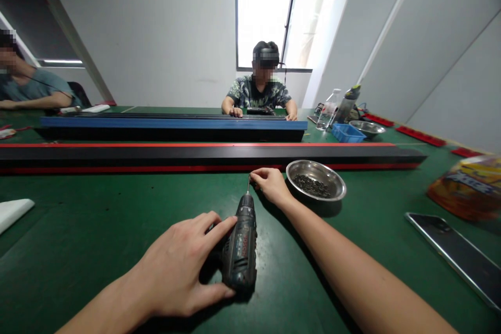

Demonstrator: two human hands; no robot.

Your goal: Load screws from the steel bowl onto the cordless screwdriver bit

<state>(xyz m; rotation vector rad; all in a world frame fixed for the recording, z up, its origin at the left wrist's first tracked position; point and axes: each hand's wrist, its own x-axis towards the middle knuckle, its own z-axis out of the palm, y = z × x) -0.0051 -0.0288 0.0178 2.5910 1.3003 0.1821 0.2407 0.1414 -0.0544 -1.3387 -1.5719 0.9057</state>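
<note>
Your left hand [183, 266] wraps the body of the cordless drill [240, 242], gripping it where it lies on the green table [97, 229]. Right of the drill's body, your right hand [270, 183] pinches at the bit tip [248, 183]; whether it grips a screw, you cannot tell. Right of the drill sits a steel bowl [315, 180] of screws, then a phone [454, 258].

Two bare forearms and hands, nothing worn

The left hand [182, 266] enters from seven o'clock and the right hand [270, 185] from five o'clock; both arms are sleeveless as far as visible, without gloves, rings, watch or wristband.
</note>
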